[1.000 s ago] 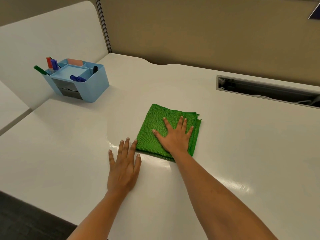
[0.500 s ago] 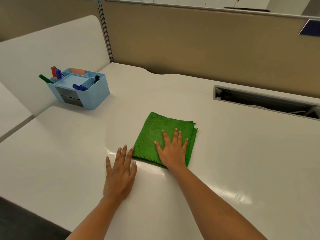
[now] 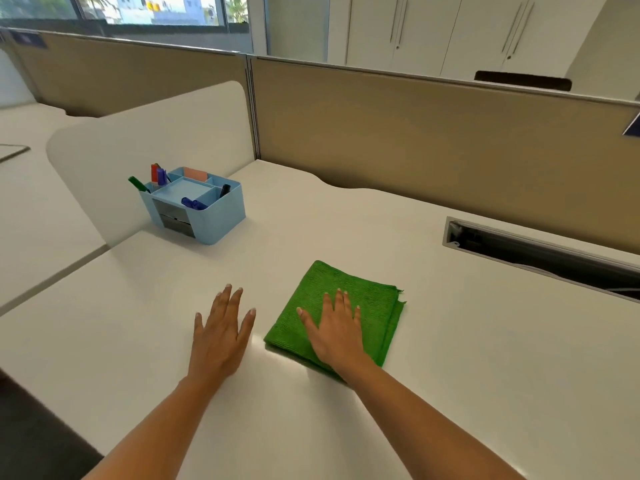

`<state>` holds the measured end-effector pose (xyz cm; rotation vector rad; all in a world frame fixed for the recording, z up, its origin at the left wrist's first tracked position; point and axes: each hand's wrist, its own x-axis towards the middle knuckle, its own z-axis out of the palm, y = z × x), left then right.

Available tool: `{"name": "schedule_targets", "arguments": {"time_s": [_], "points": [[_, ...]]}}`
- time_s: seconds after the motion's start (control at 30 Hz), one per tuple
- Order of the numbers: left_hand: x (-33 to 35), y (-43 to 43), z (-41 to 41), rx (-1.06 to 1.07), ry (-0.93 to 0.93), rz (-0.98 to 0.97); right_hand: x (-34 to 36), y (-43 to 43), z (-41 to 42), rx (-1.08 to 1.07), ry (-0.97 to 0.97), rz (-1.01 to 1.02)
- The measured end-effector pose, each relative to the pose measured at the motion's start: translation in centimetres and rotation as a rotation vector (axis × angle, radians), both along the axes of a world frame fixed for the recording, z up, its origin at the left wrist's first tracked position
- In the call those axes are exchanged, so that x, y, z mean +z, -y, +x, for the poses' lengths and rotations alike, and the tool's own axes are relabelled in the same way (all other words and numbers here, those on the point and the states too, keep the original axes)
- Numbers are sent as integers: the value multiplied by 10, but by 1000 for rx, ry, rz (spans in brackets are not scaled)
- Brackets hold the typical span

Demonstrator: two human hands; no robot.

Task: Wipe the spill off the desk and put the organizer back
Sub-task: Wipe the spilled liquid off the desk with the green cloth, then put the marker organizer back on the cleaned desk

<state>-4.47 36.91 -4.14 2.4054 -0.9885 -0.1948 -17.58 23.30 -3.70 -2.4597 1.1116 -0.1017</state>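
Observation:
A folded green cloth (image 3: 367, 299) lies flat on the white desk (image 3: 450, 358). My right hand (image 3: 336, 332) presses on its near half with straight, spread fingers. Just left of the cloth, my left hand (image 3: 220, 332) rests palm-down on the bare desk, fingers straight. A light blue organizer (image 3: 204, 216) holding markers stands at the desk's far left, beside the white side divider, well beyond both hands. A faint shiny patch shows on the desk by the cloth's near edge.
Tan partition panels (image 3: 415, 140) wall the desk's far side. An open cable slot (image 3: 540, 251) is sunk into the desk at the right rear. A white divider (image 3: 138, 140) stands at the left, with a neighbouring desk past it. The desk's near left edge drops to dark floor.
The view has tilted up, showing the partitions, window and cabinets. Both hands stay flat, the right one still on the cloth; their places on the desk look much the same.

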Motion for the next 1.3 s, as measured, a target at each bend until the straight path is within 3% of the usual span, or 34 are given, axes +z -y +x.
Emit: {"name": "schedule_targets", "arguments": {"time_s": [0.3, 0.53, 0.73, 0.9, 1.3], "points": [[39, 18, 114, 100, 91, -1, 34, -4, 82, -9, 64, 116], [55, 23, 230, 140, 69, -110, 51, -4, 187, -162, 124, 234], [55, 29, 306, 261, -141, -277, 59, -8, 283, -297, 262, 353], [50, 42, 318, 370, -334, -353, 64, -1, 316, -425, 412, 495], [49, 67, 344, 375, -467, -492, 65, 13, 350, -584, 504, 662]]}}
